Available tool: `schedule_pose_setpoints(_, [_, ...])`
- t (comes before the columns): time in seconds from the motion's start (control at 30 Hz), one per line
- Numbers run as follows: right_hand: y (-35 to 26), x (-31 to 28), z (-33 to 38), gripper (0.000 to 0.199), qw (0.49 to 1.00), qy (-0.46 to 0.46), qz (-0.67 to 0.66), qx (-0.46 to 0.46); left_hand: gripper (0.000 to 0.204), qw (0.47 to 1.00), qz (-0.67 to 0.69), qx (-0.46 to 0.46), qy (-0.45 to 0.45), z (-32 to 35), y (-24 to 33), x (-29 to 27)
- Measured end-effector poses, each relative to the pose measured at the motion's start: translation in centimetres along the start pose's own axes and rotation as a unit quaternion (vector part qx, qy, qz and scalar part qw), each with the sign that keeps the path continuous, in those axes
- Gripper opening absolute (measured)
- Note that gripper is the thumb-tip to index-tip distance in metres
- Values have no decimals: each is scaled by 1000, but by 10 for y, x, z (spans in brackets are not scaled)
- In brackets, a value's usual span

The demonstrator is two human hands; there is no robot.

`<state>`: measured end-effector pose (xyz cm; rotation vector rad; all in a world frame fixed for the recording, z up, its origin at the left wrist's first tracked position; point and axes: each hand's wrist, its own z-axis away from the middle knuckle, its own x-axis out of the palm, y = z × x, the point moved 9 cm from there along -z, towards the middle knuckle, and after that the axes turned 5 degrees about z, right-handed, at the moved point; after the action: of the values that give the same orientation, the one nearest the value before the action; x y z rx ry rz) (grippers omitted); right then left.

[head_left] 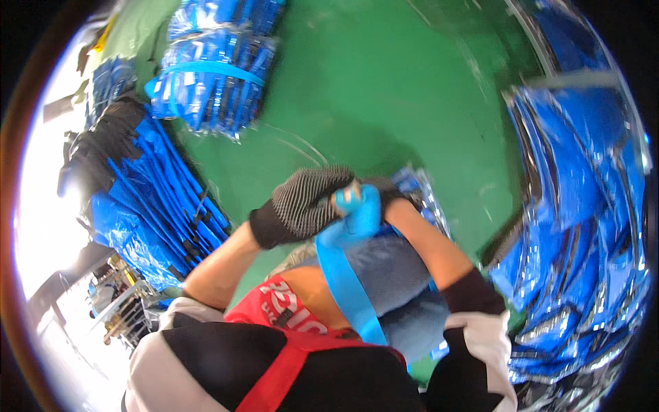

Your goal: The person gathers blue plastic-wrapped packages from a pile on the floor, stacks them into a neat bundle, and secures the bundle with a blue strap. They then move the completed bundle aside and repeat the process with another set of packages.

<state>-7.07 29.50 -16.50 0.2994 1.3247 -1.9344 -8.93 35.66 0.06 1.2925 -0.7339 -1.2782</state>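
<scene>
Your left hand (pixel 309 204) has fingers closed on the blue strap (pixel 347 288), bunched before you and trailing past your thighs (pixel 397 268), apparently controlling slack; right hand (pixel 392 194) fingers hidden, grip indeterminate.

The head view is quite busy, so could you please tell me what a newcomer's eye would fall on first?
Probably the light-blue strap, bunched between the dark-gloved left grip and right grip near the middle, its tail passing in front of the jeans. Next might come the banded blue bundle at upper left, on the green floor, and the glossy blue stack at the right.
</scene>
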Motion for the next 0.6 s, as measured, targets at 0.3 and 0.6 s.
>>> schedule_pose_setpoints(0.3, [2,4,28,40,995,13,-79,-53,49,951,121,-260,-114,2,-211,62])
schedule_pose_setpoints(0.6, [-65,-36,58,30,906,261,183,-278,25,779,519,-348,-54,26,-213,102])
